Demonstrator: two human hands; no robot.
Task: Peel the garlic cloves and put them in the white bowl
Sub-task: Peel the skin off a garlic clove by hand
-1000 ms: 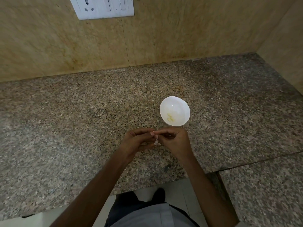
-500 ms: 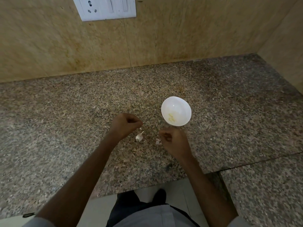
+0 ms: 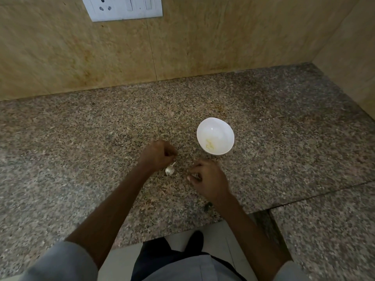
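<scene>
My left hand hangs over the worktop with its fingers clenched in. Whether they hold a scrap of skin, I cannot tell. Just right of it and a little nearer to me, the garlic head lies on the stone with its stalk pointing far and right. Further right, my right hand curls its fingers round a small pale garlic clove, pinched low over the worktop. Peeling this clove looks like the step in hand. I should bring the left fingers across, nip the loose skin at the tip and strip it lengthwise, gripping lightly so the clove does not squirt out. The white bowl stands just beyond the right hand, with a few yellowish peeled bits in its bottom, so the drop is short.
</scene>
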